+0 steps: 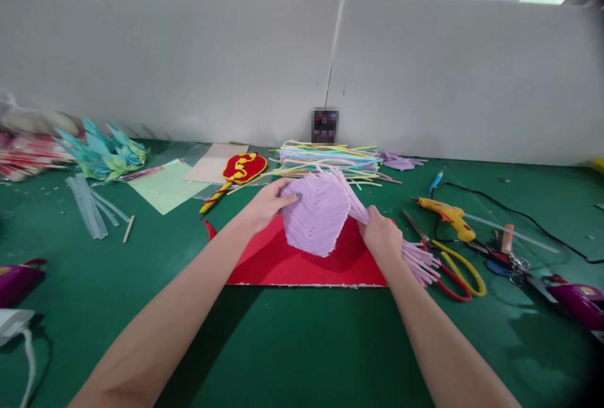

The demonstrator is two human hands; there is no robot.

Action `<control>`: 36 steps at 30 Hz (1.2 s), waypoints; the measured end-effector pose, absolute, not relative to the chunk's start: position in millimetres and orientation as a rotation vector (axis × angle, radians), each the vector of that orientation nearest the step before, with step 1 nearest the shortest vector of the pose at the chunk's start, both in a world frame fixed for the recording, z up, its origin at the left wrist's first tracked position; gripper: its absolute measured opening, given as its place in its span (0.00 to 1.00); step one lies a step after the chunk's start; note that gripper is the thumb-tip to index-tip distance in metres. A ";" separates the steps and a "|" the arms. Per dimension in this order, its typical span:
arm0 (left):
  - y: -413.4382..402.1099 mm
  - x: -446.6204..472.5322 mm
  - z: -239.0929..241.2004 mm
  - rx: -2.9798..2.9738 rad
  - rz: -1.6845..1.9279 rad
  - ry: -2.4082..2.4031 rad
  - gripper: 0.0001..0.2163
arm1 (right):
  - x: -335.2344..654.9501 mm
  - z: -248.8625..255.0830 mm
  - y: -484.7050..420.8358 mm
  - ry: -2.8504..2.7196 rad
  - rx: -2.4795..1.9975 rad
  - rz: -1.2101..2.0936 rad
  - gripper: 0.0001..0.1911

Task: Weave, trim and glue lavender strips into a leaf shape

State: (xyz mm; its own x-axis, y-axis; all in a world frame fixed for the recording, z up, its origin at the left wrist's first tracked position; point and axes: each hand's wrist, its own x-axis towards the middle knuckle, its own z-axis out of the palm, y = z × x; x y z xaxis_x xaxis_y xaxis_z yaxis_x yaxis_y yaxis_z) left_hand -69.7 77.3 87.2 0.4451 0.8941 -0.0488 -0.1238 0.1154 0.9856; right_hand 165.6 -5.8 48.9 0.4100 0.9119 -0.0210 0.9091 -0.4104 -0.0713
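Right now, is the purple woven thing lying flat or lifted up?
Lifted up. The left hand holds the purple woven piece by its edge, the right hand by its strands, and it shadows the red sheet.

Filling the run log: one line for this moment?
left hand: holds lilac weave edge | right hand: grips stems | under: red sheet | near: scissors

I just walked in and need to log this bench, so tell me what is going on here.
A person holds a lilac woven piece in both bare hands, over a red sheet on the green table. The left hand grips its upper left edge. The right hand clasps the bundled loose ends. Scissors and a yellow glue gun lie to the right, and a stack of coloured strips lies behind.
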 end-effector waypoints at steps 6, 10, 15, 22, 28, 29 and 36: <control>76.9 -68.3 84.3 1.256 0.890 0.741 0.23 | 164.4 49.7 -3.8 -1.630 -2.646 0.123 0.13; 75.8 -67.4 84.9 1.228 0.879 0.744 0.23 | 164.5 49.3 -3.6 -1.623 -2.638 0.111 0.13; 74.4 -65.9 86.7 1.191 0.853 0.741 0.23 | 164.9 48.9 -3.7 -1.622 -2.623 0.122 0.13; 75.5 -66.9 85.5 1.086 0.842 0.795 0.14 | 165.2 49.3 -3.4 -1.619 -2.631 0.127 0.12; 76.4 -64.8 85.2 0.865 0.932 0.786 0.05 | 165.4 48.0 -3.7 -1.617 -2.616 0.118 0.13; 76.5 -64.4 85.4 0.835 0.943 0.778 0.05 | 165.4 47.5 -3.7 -1.611 -2.615 0.115 0.12; 79.5 -64.3 83.1 0.748 0.963 0.784 0.06 | 167.2 43.8 -2.9 -1.607 -2.578 0.062 0.12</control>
State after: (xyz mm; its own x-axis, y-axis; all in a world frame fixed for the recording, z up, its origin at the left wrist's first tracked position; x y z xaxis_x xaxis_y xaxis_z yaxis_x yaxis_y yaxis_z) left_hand -64.3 79.5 83.1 0.3551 0.9047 -0.2356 -0.4138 0.3781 0.8281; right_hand 167.2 -2.9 43.8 0.4414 0.8971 0.0203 0.8929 -0.4368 -0.1092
